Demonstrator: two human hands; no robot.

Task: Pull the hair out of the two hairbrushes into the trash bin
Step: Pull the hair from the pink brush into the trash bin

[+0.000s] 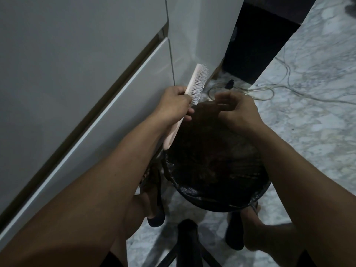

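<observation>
Black-lined trash bin (215, 197) holds dark debris — left hand (173, 105) grips pink hairbrush (192, 87).

Brush (194, 84): smooth matt pink plastic, pale bristles. Bin (213, 166): crinkled glossy black plastic liner showing. Floor (308, 132): polished marble-patterned stone. Cabinet (77, 64): smooth white panels.

The scene is dim and flat, with a cool grey cast on the cabinet doors (81, 60) and no hard shadows, and the source of the light cannot be told. The inside of the trash bin (212, 162) sinks into near black with little detail, while the pale hairbrush (194, 83) is the brightest thing and its bristles stay fairly sharp. The wide lens bends straight cabinet lines and stretches the forearms toward the lower corners, where the picture goes soft and slightly smeared.
</observation>
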